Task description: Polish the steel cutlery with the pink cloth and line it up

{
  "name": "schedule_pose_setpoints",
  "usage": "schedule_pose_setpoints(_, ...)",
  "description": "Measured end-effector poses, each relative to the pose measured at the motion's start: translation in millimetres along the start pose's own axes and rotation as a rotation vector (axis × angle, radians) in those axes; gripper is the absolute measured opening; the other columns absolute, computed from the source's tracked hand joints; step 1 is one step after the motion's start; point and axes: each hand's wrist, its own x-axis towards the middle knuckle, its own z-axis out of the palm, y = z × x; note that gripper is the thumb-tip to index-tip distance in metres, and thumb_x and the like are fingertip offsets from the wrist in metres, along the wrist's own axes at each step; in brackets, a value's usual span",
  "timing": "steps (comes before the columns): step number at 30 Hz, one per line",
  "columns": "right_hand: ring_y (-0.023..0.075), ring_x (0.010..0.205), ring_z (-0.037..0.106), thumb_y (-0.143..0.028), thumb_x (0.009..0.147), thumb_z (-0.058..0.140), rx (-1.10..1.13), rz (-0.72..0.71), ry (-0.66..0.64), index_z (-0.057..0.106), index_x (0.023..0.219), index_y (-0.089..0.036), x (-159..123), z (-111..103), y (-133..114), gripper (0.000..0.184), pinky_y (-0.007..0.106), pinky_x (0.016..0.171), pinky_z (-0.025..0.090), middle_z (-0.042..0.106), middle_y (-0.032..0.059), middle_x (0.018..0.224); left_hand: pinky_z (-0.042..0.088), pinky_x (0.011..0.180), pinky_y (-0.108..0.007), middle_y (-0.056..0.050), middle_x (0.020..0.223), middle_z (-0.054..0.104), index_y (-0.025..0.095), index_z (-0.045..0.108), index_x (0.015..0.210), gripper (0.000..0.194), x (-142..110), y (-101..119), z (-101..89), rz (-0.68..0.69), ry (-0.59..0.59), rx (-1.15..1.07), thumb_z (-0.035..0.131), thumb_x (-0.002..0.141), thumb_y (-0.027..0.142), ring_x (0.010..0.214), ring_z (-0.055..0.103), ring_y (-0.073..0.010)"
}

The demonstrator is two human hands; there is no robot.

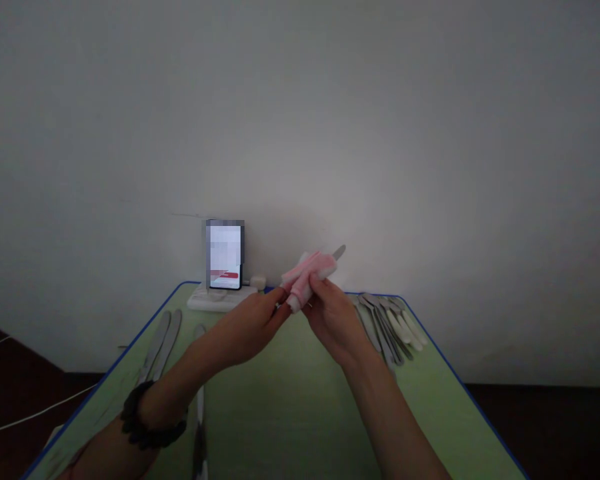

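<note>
A pink and white cloth (310,272) is bunched around a table knife (339,252) in the air above the table's far edge. Only the rounded metal tip of the knife sticks out, at the upper right. My right hand (334,313) is closed on the cloth, its thumb pressed on top. At the lower left end of the bundle, the fingers of my left hand (260,320) are closed; the cloth and fingers hide the other end of the knife. A dark beaded bracelet (150,420) circles my left wrist.
The light green table (280,413) has a blue edge and meets a pale wall. A lit phone (225,255) stands on a white base (220,301) at the back left. Several knives (166,340) lie on the left, and several spoons and other cutlery (387,327) on the right.
</note>
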Motion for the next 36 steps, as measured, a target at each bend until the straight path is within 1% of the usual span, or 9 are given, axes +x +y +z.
schedule_pose_setpoints(3,0.0143,0.071,0.059,-0.034,0.072,0.072,-0.015,-0.019,0.027,0.068,0.084,-0.016,1.0,-1.8,0.7,0.021,0.029,0.076,0.049,0.067,0.0011,0.076,0.037,0.064,-0.031,-0.008,0.085,0.066,0.017,0.054,0.101,0.032,-0.8,2.2,1.1,0.023,0.001,0.012,0.028,0.097,0.035,0.072,0.059,-0.0214)
schedule_pose_setpoints(8,0.0144,0.073,0.061,-0.034,0.077,0.068,0.020,-0.041,0.139,0.066,0.080,-0.016,2.7,-3.5,-5.2,0.019,0.029,0.076,0.051,0.068,0.0016,0.076,0.036,0.060,-0.029,-0.004,0.076,0.062,0.018,0.053,0.098,0.033,-4.4,7.5,0.5,0.034,-0.028,0.016,0.027,0.098,0.038,0.065,0.057,-0.0195)
schedule_pose_setpoints(15,0.0121,0.056,0.058,-0.038,0.085,0.058,0.062,-0.099,0.298,0.060,0.074,-0.015,5.2,-8.9,-25.3,0.025,0.026,0.057,0.049,0.062,-0.0011,0.064,0.035,0.057,-0.027,-0.001,0.074,0.057,0.020,0.046,0.097,0.021,-15.3,5.4,-7.8,0.102,-0.229,0.048,0.034,0.095,0.038,0.063,0.054,-0.0171)
schedule_pose_setpoints(18,0.0116,0.056,0.058,-0.041,0.082,0.061,0.053,-0.145,0.323,0.059,0.075,-0.016,4.1,-6.7,-25.9,0.026,0.026,0.057,0.048,0.061,-0.0026,0.063,0.034,0.056,-0.028,-0.001,0.071,0.056,0.020,0.047,0.096,0.026,-15.4,4.6,-8.8,0.095,-0.222,0.078,0.029,0.097,0.038,0.061,0.054,-0.0173)
schedule_pose_setpoints(21,0.0134,0.061,0.059,-0.046,0.078,0.064,-0.018,-0.152,0.296,0.060,0.080,-0.017,0.1,-0.7,-18.1,0.029,0.028,0.062,0.048,0.063,-0.0018,0.067,0.033,0.054,-0.028,-0.002,0.070,0.057,0.019,0.049,0.100,0.031,-15.4,7.4,-9.6,0.058,-0.192,0.132,0.026,0.097,0.040,0.057,0.054,-0.0177)
schedule_pose_setpoints(24,0.0163,0.079,0.062,-0.050,0.074,0.067,-0.125,-0.149,0.286,0.062,0.085,-0.020,-5.2,6.1,-6.0,0.032,0.030,0.080,0.048,0.066,-0.0006,0.076,0.034,0.053,-0.028,-0.002,0.071,0.060,0.019,0.047,0.113,0.034,-15.8,11.5,-10.6,0.033,-0.206,0.117,0.025,0.097,0.040,0.055,0.055,-0.0180)
schedule_pose_setpoints(27,0.0176,0.094,0.060,-0.052,0.072,0.067,-0.233,-0.113,0.283,0.064,0.088,-0.020,-8.0,9.7,3.9,0.036,0.029,0.092,0.042,0.068,0.0007,0.087,0.039,0.057,-0.028,-0.007,0.081,0.066,0.018,0.048,0.110,0.036,-15.2,14.7,-10.2,0.026,-0.200,0.066,0.021,0.098,0.038,0.064,0.061,-0.0198)
schedule_pose_setpoints(31,0.0166,0.090,0.060,-0.051,0.069,0.070,-0.251,-0.050,0.243,0.065,0.088,-0.020,-5.3,5.9,7.1,0.037,0.028,0.091,0.041,0.067,-0.0005,0.083,0.043,0.063,-0.029,-0.010,0.087,0.068,0.018,0.049,0.107,0.038,-15.1,16.4,-8.1,0.009,-0.210,0.030,0.019,0.098,0.039,0.072,0.065,-0.0211)
schedule_pose_setpoints(36,0.0149,0.085,0.058,-0.051,0.070,0.069,-0.224,-0.088,0.293,0.065,0.085,-0.019,-0.4,-3.0,-3.3,0.035,0.027,0.087,0.042,0.066,-0.0018,0.080,0.040,0.057,-0.030,-0.007,0.079,0.065,0.019,0.047,0.109,0.033,-19.4,13.5,-8.4,0.012,-0.240,0.077,0.024,0.097,0.040,0.063,0.061,-0.0204)
